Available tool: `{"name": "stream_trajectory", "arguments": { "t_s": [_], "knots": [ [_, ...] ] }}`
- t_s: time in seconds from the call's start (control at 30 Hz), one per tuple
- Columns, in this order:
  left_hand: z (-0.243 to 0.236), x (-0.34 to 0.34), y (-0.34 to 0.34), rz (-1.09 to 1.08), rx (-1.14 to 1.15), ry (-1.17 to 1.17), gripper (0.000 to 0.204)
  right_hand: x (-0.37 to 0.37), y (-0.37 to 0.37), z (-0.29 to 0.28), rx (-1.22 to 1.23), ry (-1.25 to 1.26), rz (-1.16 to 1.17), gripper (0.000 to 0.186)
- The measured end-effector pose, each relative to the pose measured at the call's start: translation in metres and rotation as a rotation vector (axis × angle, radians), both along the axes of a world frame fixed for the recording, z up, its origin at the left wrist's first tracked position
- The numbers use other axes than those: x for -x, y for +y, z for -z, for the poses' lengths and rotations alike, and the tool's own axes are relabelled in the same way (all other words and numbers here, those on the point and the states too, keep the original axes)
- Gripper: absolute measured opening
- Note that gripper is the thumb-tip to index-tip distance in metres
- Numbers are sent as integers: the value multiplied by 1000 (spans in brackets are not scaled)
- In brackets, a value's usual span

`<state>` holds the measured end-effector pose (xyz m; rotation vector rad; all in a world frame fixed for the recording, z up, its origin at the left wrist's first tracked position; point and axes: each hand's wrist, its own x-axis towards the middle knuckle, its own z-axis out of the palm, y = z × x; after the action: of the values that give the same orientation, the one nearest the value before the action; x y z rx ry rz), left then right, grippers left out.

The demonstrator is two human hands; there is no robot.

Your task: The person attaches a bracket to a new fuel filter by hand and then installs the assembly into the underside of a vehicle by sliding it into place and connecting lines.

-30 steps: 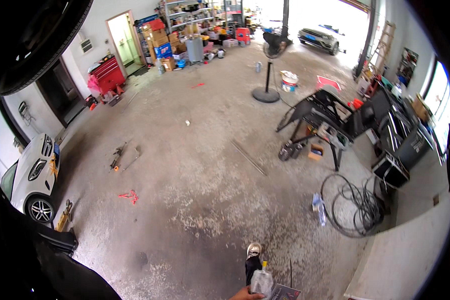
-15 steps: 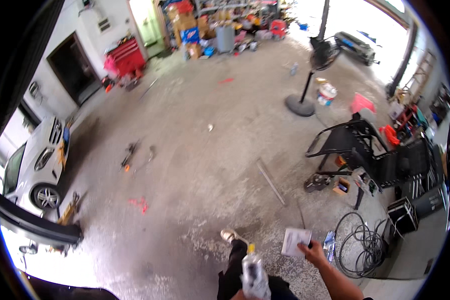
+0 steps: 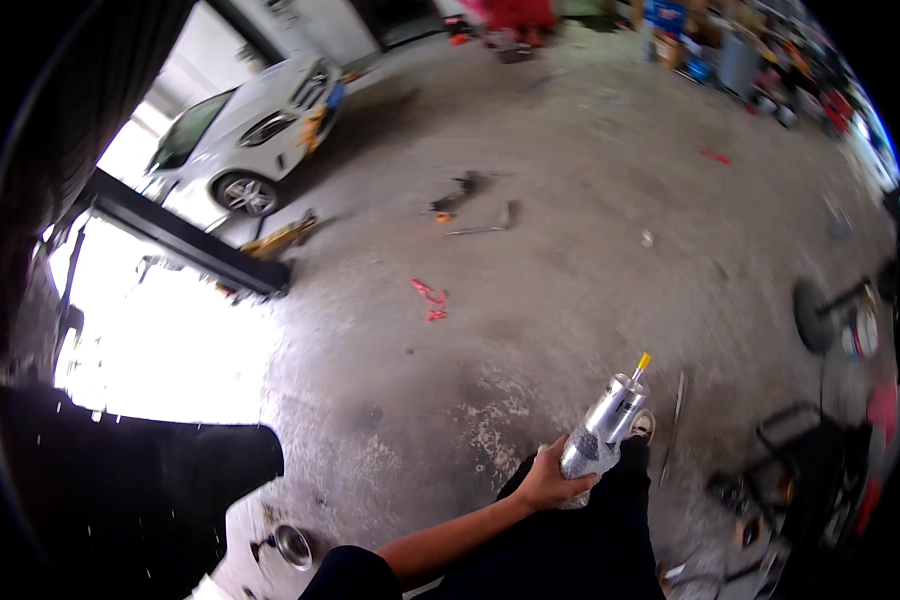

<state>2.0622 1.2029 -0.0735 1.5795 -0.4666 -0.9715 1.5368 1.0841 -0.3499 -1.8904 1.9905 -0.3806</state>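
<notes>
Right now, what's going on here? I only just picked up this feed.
A person is standing on the concrete floor of a garage, seen from their own head camera. Their left hand grips the lower end of a silver metal canister with a small yellow tip, held out in front of their dark trousers. The right hand is out of view. A white car is parked at the far left, with small tools and red scraps lying on the floor between.

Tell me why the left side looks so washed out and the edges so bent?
Head view: daylight blows out a white patch on the floor at left; the fisheye lens curves the scene toward a black rim; the far right edge is smeared with blur, while the left hand and its silver canister stay fairly sharp.
</notes>
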Motion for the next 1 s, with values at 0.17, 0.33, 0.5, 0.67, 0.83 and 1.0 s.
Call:
{"name": "stream_trajectory", "arguments": {
  "t_s": [0.17,0.33,0.5,0.67,0.83,1.0],
  "knots": [
    [-2,-35,-52,-321,-163,-61,62,-97,-142,-32,-246,82,-90,52],
    [9,-26,-109,-678,-67,-24,50,-193,-342,-37,-352,20,-285,54],
    [4,-20,-177,-823,-31,42,52,-340,-544,-62,-415,-151,-386,55],
    [-15,-6,-208,-926,-26,87,58,-498,-622,-96,-184,-473,-581,56],
    [-19,11,-224,-892,-45,-61,61,-598,-562,-116,-387,-369,-811,55],
    [-32,19,-234,-970,-124,-191,55,-615,-436,-176,-861,-424,-945,52]
  ]
}}
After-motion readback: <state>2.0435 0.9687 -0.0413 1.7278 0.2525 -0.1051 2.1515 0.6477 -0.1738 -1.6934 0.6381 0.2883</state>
